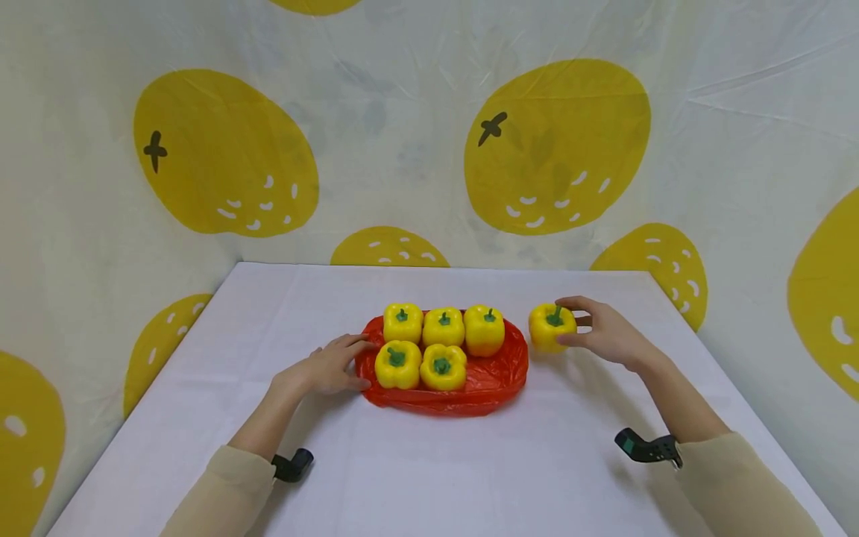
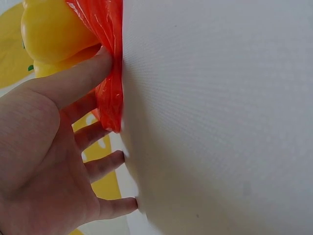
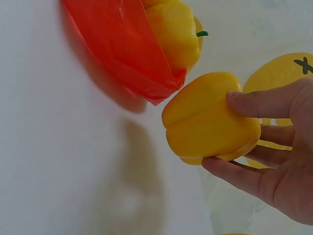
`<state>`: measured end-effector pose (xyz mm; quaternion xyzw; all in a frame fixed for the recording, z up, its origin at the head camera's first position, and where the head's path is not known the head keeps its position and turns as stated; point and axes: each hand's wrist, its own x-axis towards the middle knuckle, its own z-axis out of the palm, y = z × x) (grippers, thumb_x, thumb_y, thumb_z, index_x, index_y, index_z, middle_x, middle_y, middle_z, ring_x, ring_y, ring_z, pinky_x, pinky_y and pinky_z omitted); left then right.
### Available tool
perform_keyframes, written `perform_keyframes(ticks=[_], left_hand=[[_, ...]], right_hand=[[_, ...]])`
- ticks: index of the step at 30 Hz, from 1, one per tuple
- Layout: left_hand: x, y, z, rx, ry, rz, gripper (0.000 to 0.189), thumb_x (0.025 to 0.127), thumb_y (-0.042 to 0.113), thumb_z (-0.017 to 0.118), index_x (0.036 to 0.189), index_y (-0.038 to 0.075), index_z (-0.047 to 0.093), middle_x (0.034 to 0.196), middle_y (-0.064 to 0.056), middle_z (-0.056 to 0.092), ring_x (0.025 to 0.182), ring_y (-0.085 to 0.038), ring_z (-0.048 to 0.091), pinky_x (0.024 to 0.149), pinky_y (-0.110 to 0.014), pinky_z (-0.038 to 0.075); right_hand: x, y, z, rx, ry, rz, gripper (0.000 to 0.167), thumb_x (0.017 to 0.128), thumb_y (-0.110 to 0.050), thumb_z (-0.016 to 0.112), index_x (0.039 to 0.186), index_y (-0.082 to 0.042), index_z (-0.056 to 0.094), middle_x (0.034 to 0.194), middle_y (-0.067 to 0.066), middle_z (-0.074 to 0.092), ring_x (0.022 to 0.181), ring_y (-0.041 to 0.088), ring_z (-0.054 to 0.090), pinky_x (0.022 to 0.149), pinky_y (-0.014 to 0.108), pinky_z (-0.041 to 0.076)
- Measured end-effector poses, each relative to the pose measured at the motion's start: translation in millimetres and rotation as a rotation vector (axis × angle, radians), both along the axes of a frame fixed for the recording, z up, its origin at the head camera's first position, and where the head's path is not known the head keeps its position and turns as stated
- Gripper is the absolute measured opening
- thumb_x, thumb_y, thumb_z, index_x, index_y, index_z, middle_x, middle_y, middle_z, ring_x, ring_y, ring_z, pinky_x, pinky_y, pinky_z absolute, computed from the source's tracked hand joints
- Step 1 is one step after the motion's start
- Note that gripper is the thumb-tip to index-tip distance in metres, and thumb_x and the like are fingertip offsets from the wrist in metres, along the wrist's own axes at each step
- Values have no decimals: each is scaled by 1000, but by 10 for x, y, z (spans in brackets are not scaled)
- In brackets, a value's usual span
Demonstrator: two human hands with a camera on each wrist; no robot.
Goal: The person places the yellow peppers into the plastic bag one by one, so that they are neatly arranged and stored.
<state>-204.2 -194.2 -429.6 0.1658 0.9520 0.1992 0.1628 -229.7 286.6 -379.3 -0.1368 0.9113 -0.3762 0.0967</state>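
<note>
My right hand (image 1: pixel 608 333) holds a yellow bell pepper (image 1: pixel 552 328) between thumb and fingers, just right of a red plastic bag (image 1: pixel 490 373). In the right wrist view this bell pepper (image 3: pixel 210 120) is above the table, its shadow apart from it. Several more yellow bell peppers (image 1: pixel 444 328) stand in the spread bag in two rows, green stems upward. My left hand (image 1: pixel 330 365) rests at the bag's left edge, fingers spread. The left wrist view shows its thumb (image 2: pixel 80 78) against the red plastic (image 2: pixel 110 98) and the lower fingertips at the table.
A white cloth covers the table (image 1: pixel 416 470). Behind and beside it hangs a pale curtain (image 1: pixel 389 149) printed with large yellow fruit. The bag's front right part (image 1: pixel 496 380) has bare red plastic beside the front row of peppers. Each wrist wears a black camera (image 1: pixel 293 466).
</note>
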Motion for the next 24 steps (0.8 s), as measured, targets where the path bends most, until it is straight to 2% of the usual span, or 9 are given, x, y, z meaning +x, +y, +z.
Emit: perform_keyframes(ticks=[13, 24], left_hand=[[-5, -1, -7, -4, -2, -3, 69, 89, 32, 79, 150, 19, 51, 159, -17, 38, 147, -42, 29, 108, -80, 22], [-8, -10, -14, 3, 12, -20, 66, 89, 30, 79, 149, 19, 52, 159, -17, 38, 147, -42, 30, 108, -80, 23]], right_hand=[[194, -101, 163, -5, 44, 15, 69, 93, -23, 77, 150, -3, 45, 149, 22, 48, 132, 48, 47, 97, 60, 52], [338, -268, 246, -51, 82, 60, 64, 92, -20, 79, 146, -5, 49, 147, 18, 51, 129, 47, 51, 91, 51, 58]])
